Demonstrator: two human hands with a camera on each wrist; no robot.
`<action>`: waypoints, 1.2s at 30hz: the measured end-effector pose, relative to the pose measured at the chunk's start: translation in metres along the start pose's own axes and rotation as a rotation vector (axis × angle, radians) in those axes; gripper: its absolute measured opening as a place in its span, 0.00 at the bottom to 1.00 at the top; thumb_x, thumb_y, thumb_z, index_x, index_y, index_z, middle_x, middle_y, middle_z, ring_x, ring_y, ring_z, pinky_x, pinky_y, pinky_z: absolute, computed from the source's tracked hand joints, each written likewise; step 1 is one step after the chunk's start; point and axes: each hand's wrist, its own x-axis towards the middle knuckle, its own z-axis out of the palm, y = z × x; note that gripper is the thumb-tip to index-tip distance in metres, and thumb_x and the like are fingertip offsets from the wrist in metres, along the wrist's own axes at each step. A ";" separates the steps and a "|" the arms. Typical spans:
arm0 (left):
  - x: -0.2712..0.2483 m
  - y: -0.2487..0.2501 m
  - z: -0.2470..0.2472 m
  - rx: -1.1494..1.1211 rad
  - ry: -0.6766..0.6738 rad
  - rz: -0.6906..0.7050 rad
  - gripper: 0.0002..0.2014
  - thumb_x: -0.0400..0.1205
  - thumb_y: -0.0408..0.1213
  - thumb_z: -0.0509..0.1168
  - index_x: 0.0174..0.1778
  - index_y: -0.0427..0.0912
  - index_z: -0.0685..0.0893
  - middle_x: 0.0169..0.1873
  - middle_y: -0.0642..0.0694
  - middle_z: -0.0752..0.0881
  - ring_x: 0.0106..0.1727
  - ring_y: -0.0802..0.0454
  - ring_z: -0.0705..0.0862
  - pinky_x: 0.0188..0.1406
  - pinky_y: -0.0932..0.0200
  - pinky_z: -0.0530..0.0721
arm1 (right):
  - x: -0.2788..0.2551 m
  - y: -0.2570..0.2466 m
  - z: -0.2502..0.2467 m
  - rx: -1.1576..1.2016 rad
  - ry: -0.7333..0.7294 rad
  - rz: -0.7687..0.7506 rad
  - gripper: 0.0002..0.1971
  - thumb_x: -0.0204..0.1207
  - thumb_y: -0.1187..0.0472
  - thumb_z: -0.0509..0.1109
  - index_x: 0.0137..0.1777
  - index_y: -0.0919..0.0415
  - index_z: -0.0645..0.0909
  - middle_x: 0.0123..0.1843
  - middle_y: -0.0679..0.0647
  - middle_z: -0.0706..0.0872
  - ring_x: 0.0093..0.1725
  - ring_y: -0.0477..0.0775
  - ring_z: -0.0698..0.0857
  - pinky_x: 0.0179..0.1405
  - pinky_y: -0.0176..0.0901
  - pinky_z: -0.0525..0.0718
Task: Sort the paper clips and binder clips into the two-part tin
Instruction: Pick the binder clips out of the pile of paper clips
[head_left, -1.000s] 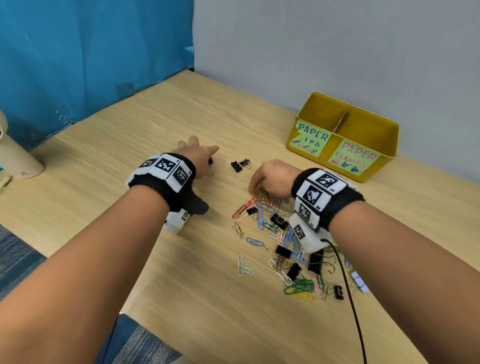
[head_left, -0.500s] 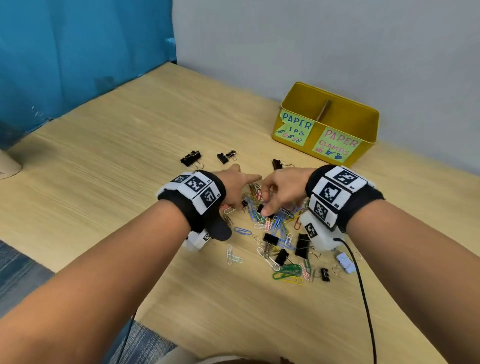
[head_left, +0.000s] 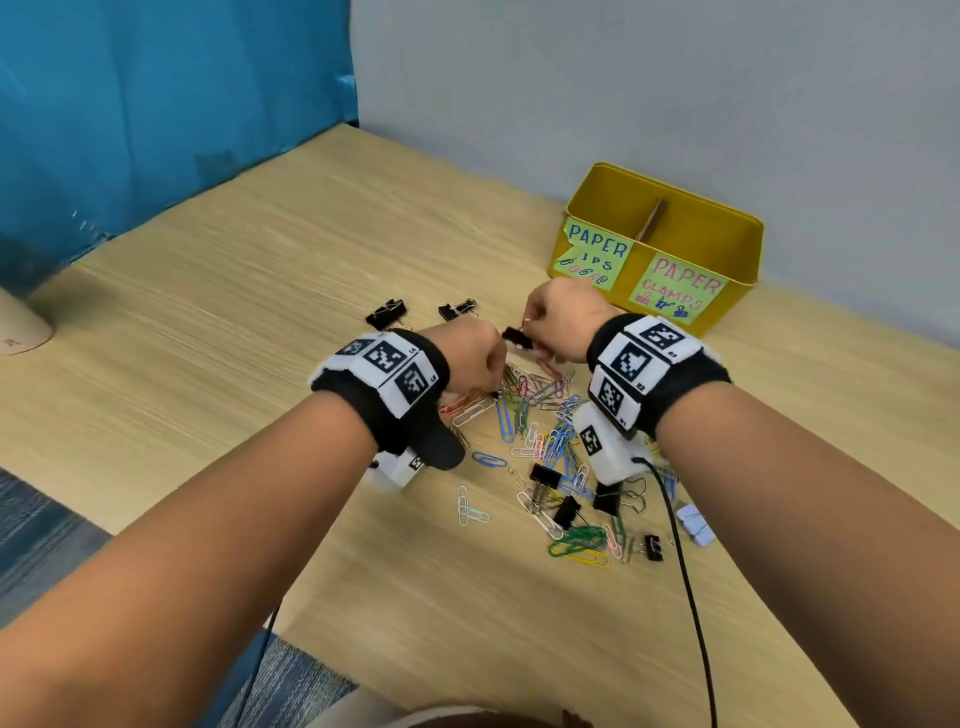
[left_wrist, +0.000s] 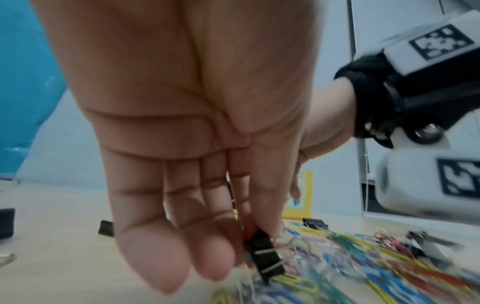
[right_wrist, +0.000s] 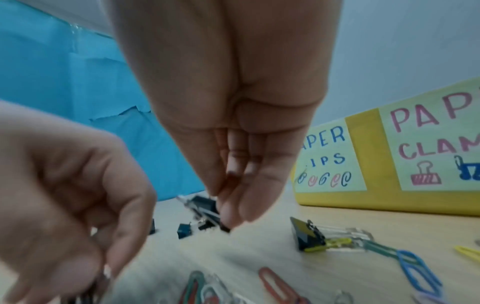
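Observation:
A yellow two-part tin (head_left: 727, 244) stands at the back right, with a "paper clips" label on its left half and a "paper clamps" label on its right half. Coloured paper clips (head_left: 540, 415) and black binder clips lie heaped in front of it. My left hand (head_left: 491, 387) is curled over the heap's left edge, thumb and fingers pinching a black binder clip (left_wrist: 265, 253). Just above the heap's far side, my right hand (head_left: 527, 332) pinches another black binder clip (head_left: 517, 336) by its fingertips (right_wrist: 228, 218). Two more binder clips (head_left: 385, 314) lie apart to the left.
A pale lilac binder clip (head_left: 693, 525) lies at the heap's right end. A black cable (head_left: 691, 571) runs from my right wrist down to the near table edge. A white object (head_left: 21, 322) stands at the far left, before a blue partition. A grey wall backs the tin.
My left hand moved right from the bare table to the heap and closed on a binder clip. My right hand lifted off the heap toward the tin with a binder clip.

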 end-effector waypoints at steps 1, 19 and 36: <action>0.000 -0.002 -0.004 -0.042 0.003 -0.018 0.06 0.79 0.31 0.64 0.46 0.40 0.87 0.40 0.44 0.86 0.40 0.49 0.82 0.31 0.63 0.79 | 0.003 0.002 0.004 0.008 0.037 0.004 0.12 0.77 0.67 0.64 0.59 0.63 0.84 0.57 0.64 0.88 0.57 0.63 0.86 0.42 0.41 0.83; -0.010 -0.016 0.016 -0.136 -0.164 -0.141 0.17 0.72 0.26 0.72 0.57 0.39 0.82 0.45 0.43 0.83 0.35 0.49 0.80 0.31 0.61 0.81 | -0.023 0.024 0.003 -0.157 -0.225 0.025 0.23 0.78 0.74 0.55 0.67 0.58 0.81 0.71 0.57 0.81 0.69 0.57 0.79 0.64 0.42 0.76; 0.003 0.042 0.029 0.160 -0.052 0.091 0.23 0.77 0.44 0.69 0.68 0.44 0.77 0.65 0.40 0.72 0.69 0.42 0.72 0.65 0.51 0.75 | -0.052 0.047 -0.001 -0.166 -0.275 0.007 0.14 0.76 0.68 0.63 0.58 0.59 0.84 0.46 0.51 0.80 0.47 0.51 0.77 0.42 0.37 0.72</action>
